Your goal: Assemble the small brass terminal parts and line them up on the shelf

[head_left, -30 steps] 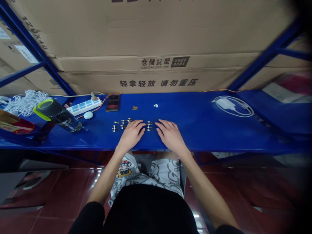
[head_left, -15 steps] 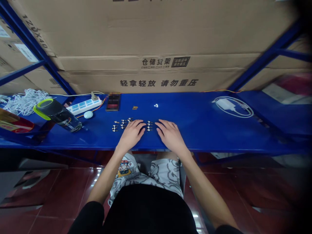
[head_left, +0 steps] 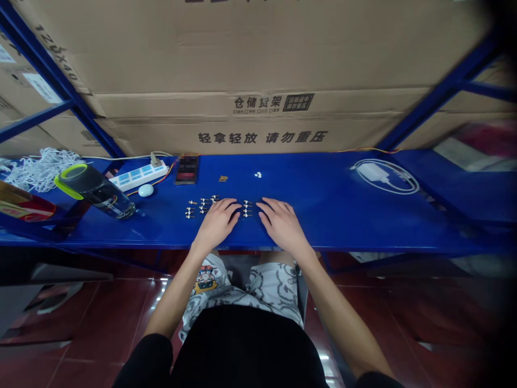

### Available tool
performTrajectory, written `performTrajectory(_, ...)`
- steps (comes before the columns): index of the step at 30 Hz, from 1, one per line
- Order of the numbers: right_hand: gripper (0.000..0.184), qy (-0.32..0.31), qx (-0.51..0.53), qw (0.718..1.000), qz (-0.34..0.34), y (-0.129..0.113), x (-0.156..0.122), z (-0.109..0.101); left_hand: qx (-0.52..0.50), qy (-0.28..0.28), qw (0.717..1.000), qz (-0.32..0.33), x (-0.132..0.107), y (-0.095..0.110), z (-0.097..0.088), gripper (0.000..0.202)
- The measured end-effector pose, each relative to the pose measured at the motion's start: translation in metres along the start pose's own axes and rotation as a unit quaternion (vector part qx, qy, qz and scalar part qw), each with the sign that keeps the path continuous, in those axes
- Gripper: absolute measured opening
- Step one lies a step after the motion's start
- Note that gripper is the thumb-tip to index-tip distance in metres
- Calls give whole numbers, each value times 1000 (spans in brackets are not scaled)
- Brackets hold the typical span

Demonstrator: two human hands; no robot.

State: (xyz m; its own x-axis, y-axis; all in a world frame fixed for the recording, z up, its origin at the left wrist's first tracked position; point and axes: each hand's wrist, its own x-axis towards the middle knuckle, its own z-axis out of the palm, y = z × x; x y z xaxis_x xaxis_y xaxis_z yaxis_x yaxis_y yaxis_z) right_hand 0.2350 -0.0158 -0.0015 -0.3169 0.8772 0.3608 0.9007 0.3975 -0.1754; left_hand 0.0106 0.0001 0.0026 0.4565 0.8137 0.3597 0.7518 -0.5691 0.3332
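Note:
My left hand [head_left: 217, 223] rests palm-down on the blue steel shelf [head_left: 323, 215], holding nothing, its fingertips beside two loose groups of small metal pin-like parts [head_left: 201, 207]. My right hand [head_left: 283, 223] lies flat on the same shelf with nothing in it. Its fingertips are nearest a short column of similar parts [head_left: 247, 209], which sits between my two hands. Farther back lie a small brown component [head_left: 223, 178] and a few tiny white bits [head_left: 258, 174].
Along the shelf's left side stand a white power strip [head_left: 139, 175], a dark bottle with a green lid [head_left: 95, 191] and a tangle of white cord [head_left: 40, 170]. A white charger [head_left: 374, 172] lies at right. Large cardboard cartons fill the space behind.
My hands and the small parts stay in place. Only the camera view has shifted very slightly.

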Motion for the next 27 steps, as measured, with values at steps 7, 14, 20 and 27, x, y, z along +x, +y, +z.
performTrajectory(7, 44, -7, -1, 1000, 3, -1, 0, -2, 0, 1, 1000, -3, -1, 1, -1, 27)
performTrajectory(14, 46, -2, 0, 1000, 1, -1, 0, -1, -3, 1, 1000, -4, -1, -1, 0, 27)
performTrajectory(20, 45, 1, 0, 1000, -1, 0, 0, 0, -2, 0, 1000, -3, 0, 0, 0, 27)
performTrajectory(27, 44, 1, -1, 1000, -1, 0, 0, 0, -4, -1, 1000, -5, 0, 1, -1, 27)
